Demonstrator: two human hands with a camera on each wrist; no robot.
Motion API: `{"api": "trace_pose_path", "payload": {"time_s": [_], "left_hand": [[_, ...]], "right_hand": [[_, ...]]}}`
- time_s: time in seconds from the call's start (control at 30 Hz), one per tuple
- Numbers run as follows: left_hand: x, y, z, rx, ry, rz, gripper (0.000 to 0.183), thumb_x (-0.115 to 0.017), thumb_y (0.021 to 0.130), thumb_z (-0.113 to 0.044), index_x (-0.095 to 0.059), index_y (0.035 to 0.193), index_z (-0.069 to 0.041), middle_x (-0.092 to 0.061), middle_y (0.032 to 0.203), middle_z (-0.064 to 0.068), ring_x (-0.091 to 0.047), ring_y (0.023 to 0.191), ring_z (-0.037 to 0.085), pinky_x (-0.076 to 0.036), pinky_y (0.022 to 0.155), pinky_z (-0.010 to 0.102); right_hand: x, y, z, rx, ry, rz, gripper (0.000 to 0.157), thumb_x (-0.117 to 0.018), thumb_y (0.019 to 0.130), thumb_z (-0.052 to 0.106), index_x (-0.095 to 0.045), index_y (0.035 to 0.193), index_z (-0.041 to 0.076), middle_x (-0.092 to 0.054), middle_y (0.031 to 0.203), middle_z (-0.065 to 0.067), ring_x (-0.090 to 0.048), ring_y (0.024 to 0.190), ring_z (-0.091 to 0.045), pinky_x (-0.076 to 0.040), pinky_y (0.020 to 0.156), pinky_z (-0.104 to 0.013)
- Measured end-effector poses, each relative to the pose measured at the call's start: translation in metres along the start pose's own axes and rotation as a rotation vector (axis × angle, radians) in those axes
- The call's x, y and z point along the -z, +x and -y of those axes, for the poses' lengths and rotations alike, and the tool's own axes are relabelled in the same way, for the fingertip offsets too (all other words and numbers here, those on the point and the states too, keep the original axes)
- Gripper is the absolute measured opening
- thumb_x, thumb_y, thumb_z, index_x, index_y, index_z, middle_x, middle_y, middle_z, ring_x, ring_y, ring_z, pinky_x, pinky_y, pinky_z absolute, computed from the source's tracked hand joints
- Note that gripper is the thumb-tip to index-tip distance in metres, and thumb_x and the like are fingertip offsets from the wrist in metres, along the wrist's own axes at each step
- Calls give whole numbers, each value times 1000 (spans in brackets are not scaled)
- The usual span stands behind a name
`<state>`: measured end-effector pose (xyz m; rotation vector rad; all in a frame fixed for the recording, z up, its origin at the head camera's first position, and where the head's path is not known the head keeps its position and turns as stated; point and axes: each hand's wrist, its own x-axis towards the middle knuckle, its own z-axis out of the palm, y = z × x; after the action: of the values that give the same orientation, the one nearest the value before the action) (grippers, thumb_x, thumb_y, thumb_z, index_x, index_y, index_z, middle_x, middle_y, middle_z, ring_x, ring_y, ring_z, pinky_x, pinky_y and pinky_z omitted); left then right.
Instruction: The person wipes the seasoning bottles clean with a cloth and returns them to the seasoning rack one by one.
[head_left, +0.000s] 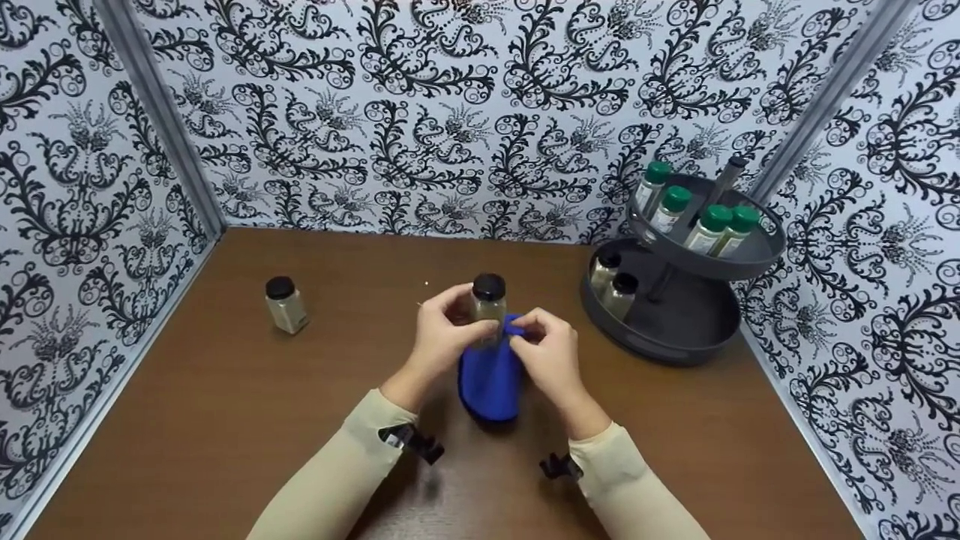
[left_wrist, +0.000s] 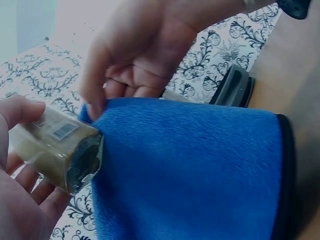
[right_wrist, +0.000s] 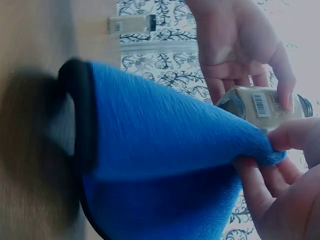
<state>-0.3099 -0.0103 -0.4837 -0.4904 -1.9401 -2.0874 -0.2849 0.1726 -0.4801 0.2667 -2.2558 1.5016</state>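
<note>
My left hand [head_left: 441,330] grips a clear spice jar [head_left: 489,307] with a black lid, held upright above the table. Pale contents and a barcode label show on the jar [left_wrist: 57,142] in the left wrist view. Beside it my right hand [head_left: 549,351] pinches the top corner of a blue cloth [head_left: 491,379] with black edging. The cloth [right_wrist: 165,130] hangs down from those fingers and touches or nearly touches the jar's side; its lower end is near the tabletop.
Another black-lidded jar [head_left: 286,306] stands on the brown table [head_left: 337,465] at left. At right is a two-tier dark grey rack [head_left: 667,345]. Green-capped jars [head_left: 709,229] fill part of its upper tier, and two black-lidded jars [head_left: 619,297] stand below. Patterned walls enclose the table.
</note>
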Motion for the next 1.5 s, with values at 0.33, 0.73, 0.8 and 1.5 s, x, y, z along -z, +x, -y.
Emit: {"api": "trace_pose_path", "payload": {"time_s": [0.33, 0.73, 0.8, 1.5], "left_hand": [[-9, -7, 13, 20, 4, 136, 52, -88, 72, 1, -77, 123, -5, -75, 95, 6, -68, 83, 13, -58, 75, 28], [-5, -6, 8, 27, -2, 161, 50, -86, 70, 3, -79, 118, -6, -77, 95, 7, -70, 83, 16, -60, 76, 28], [-5, -5, 7, 22, -11, 147, 50, -86, 70, 3, -78, 119, -6, -77, 94, 6, -70, 83, 16, -59, 76, 27], [0, 0, 2, -11, -41, 67, 51, -87, 74, 4, -75, 123, 1, -77, 95, 9, -70, 84, 13, -59, 78, 26]], "right_hand": [[12, -2, 10, 124, 315, -211, 14, -74, 83, -14, -74, 96, -11, -80, 96, -12, -71, 76, -6, -59, 69, -19], [11, -1, 5, 169, 347, -153, 16, -76, 83, -14, -71, 98, -11, -79, 98, 1, -71, 78, -7, -59, 69, -19], [11, 1, 3, 143, 336, -127, 17, -77, 81, -14, -72, 97, -10, -79, 96, -1, -72, 79, -7, -59, 70, -20], [0, 9, -16, -155, 318, 38, 23, -80, 78, -10, -73, 100, -14, -74, 90, -2, -66, 82, -8, -55, 75, -21]]}}
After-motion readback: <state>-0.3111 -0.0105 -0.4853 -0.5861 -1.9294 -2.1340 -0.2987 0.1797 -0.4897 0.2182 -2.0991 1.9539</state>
